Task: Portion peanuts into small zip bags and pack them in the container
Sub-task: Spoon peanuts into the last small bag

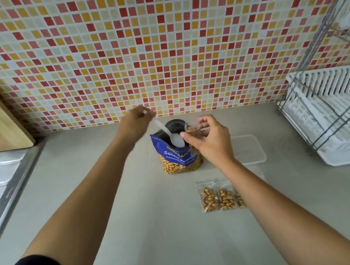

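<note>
a: which step?
b: looks like filling another small bag. gripping a white spoon [165, 131] by the handle end with the left hand [135, 120], fingers curled round it, bowl at the mouth of the peanut bag [179, 156]. pinching a clear zip bag [193, 128] between thumb and fingers of the right hand [211, 141], right beside the bowl, above the same mouth.
a: loaded or not?
b: cannot tell; too blurred at the bowl, and too little seen of the zip bag's inside.
a: next move?
b: probably tipping the bowl into the held-open bag without spilling, then pressing the seal closed.
a: and the containers?
b: peanut bag upright near the back edge of the worktop [136, 224], open on top. just right of it a clear container [250, 150], apparently nothing in it. nearer the front edge, three filled bags [217, 198] side by side, the third half hidden under the right forearm. not yet packed.
</note>
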{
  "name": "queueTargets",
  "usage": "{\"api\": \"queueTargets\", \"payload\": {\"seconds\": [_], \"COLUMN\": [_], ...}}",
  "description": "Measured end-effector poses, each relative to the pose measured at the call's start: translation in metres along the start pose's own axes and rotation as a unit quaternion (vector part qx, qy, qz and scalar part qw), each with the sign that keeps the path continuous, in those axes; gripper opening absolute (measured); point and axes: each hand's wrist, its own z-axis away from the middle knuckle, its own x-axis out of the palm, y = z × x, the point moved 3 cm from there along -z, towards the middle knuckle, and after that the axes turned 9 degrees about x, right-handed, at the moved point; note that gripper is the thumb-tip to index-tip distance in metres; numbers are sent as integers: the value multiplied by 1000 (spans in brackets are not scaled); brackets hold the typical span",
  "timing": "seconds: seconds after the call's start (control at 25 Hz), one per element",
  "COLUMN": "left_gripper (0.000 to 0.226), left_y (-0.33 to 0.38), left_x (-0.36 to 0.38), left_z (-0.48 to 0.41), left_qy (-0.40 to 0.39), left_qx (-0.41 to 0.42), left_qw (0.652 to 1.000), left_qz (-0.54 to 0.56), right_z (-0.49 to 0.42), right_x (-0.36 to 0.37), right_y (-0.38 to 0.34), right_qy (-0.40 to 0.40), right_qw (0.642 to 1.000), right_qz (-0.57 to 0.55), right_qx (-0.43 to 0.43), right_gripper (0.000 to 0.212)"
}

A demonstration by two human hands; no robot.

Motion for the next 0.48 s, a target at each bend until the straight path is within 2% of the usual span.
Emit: {"api": "queueTargets", "payload": {"seconds": [0.08,0.16,0.2,0.28,0.36,0.4,0.48], "left_gripper": [19,13,18,36,33,28,28], "left_y": [-13,-26,-29,-26,-16,-11,0], "left_x": [22,29,28,22,16,15,21], "left_z": [4,3,3,9,21,30,47], "left_qy": [-71,-82,-71,-31,6,-5,-77], "left_qx": [30,50,48,42,67,84,111], "left_qw": [994,982,980,988,997,996,989], "left_qz": [-80,-164,-182,-145,-44,4,54], "right_z": [2,2,1,-1,-4,-4,-5], "right_x": [-5,-9,-12,-18,-22,-24,-24], "right_y": [-2,-4,-6,-10,-14,-17,-21], "right_qy": [6,2,3,8,8,8,7], "right_qw": [1000,1000,1000,999,998,998,996], "right_qz": [-5,-18,-25,-37,-51,-60,-79], "right_qx": [3,9,11,18,25,28,34], "right_gripper": [54,53,52,52,51,51,49]}}
